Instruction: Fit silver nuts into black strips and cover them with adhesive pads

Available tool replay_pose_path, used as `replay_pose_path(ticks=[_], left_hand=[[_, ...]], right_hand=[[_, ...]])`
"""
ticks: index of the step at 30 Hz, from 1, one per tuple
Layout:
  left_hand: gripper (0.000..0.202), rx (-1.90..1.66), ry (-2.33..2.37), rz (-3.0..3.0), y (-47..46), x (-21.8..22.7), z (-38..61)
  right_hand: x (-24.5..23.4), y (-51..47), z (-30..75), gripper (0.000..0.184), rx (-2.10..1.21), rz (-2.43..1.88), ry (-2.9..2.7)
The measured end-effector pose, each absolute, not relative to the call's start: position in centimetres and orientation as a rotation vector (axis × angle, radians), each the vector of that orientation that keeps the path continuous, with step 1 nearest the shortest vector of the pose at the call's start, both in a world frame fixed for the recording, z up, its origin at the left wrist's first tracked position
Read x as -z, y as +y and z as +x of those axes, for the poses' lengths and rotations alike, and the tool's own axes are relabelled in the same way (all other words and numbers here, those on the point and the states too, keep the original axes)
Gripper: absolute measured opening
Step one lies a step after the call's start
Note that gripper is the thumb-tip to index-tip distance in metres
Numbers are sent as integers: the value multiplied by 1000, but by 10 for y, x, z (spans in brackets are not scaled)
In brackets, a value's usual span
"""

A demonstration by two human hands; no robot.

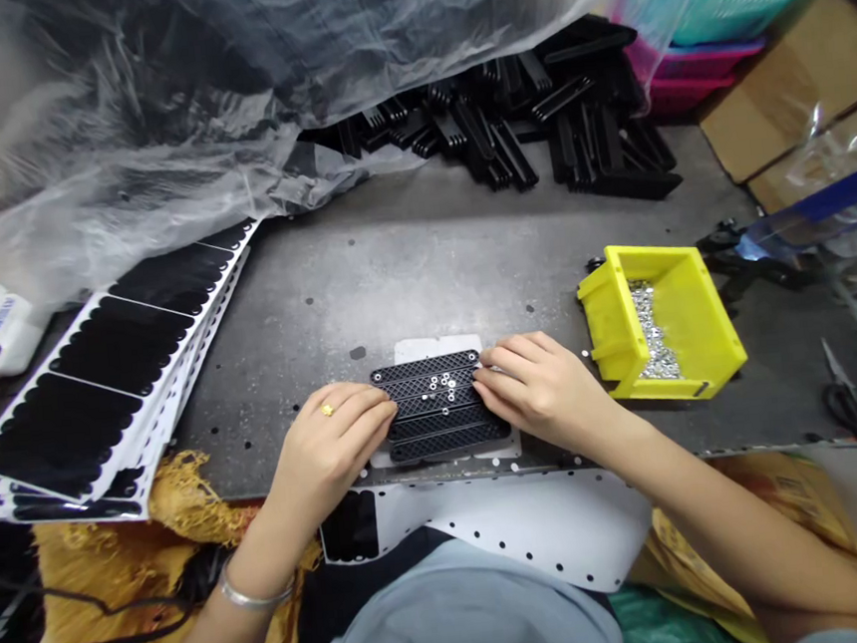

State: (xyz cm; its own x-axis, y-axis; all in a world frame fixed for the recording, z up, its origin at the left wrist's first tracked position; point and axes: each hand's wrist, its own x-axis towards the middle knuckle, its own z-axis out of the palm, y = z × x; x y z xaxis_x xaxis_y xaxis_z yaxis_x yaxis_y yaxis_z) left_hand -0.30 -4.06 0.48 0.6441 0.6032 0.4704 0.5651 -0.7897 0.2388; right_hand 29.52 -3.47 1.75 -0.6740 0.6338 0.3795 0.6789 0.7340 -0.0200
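A black ribbed plastic plate (436, 407) lies on a white backing sheet (438, 347) at the near edge of the grey table. Several small silver screws (440, 386) lie loose on top of the plate. My left hand (334, 440), with a gold ring, rests against the plate's left side, fingers curled and pressed on its edge. My right hand (535, 384) holds the plate's right side, fingertips bent onto its rim. Both hands grip the plate between them.
A yellow bin (685, 289) of silver screws stands right of my right hand. A heap of black ribbed parts (531, 122) lies at the back under clear plastic sheeting (155, 105). Sheets of black stickers (110, 369) are stacked left. Scissors (851, 400) lie far right.
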Motion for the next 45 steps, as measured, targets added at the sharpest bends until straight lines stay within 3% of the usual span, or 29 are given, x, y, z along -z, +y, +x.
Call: replay_pose_path(ticks=[11, 17, 22, 29, 36, 45], left_hand=[[19, -928, 1076, 2865, -56, 8, -5], [19, -882, 1032, 2910, -54, 4, -7], [19, -884, 1001, 2927, -51, 2, -5], [27, -810, 1005, 2712, -43, 2, 15], [11, -815, 943, 2734, -31, 0, 24], [13, -846, 1044, 2689, -64, 2, -7]], right_hand=[[-2, -49, 264, 18, -147, -1198, -2360], [-9, -64, 303, 11, 148, -1186, -2452], [-11, -73, 309, 20, 401, -1021, -2603], [-23, -72, 292, 24, 232, -1230, -2645], [-21, -54, 311, 20, 233, -884, -2775], [-17, -69, 297, 25, 269, -1053, -2655]])
